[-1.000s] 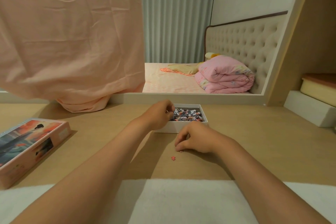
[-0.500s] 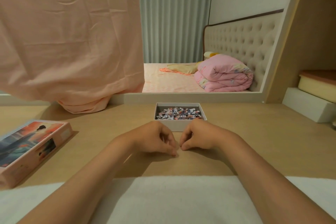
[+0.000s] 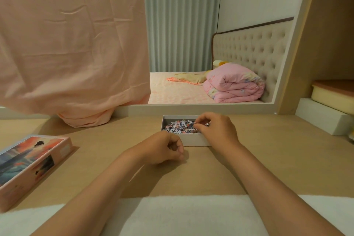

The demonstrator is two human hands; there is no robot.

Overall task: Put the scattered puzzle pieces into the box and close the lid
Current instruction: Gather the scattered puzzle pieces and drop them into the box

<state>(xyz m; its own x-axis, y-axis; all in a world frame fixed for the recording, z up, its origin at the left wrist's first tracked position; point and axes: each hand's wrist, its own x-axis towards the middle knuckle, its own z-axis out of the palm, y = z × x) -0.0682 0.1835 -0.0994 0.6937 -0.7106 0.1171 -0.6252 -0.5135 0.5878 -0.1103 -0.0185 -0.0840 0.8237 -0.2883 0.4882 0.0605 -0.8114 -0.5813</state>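
While left hand [image 3: 164, 149] stays curled on table [image 3: 268, 159], right hand [image 3: 216, 130] moved over box [image 3: 193, 140], fingers [image 3: 199, 121] pinched; contents of both unclear.

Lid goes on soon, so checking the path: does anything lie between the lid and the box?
Nothing on the desktop between lid and box. Only the right hand hovers over the box's opening; left hand is at its front.
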